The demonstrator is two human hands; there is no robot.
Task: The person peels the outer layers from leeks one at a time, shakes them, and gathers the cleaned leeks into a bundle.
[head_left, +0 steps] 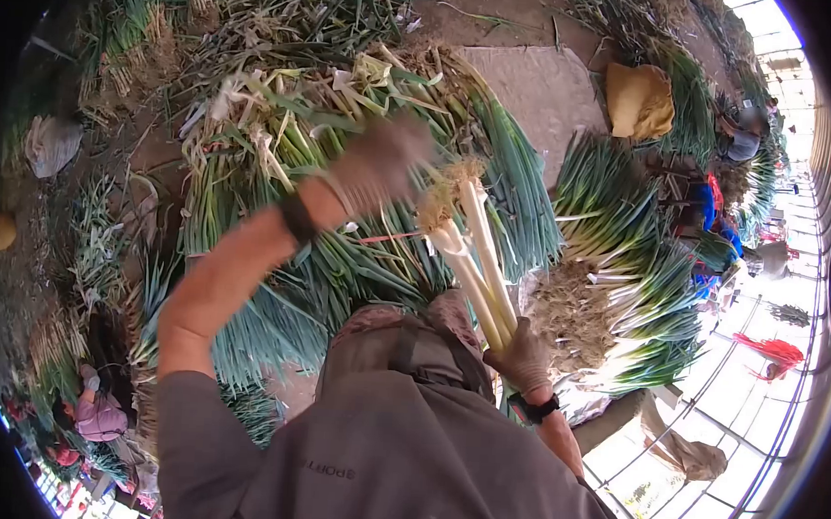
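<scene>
My right hand point(523, 357), in a brownish glove, is closed round the stalks of a few thick green onions point(479, 263). Their white ends point up and away from me, with tangled roots at the tips. To the left of those roots, my gloved left hand point(383, 159) is raised over a heap of green onions point(299, 145). Motion smears its fingers, so their pose and anything in them cannot be made out.
Another pile of green onions point(614, 232) lies on the right, near a yellow sack point(640, 102). A flat sheet point(537, 92) lies beyond the heap. One person point(743, 136) is at the far right; another in pink point(99, 419) is at the lower left.
</scene>
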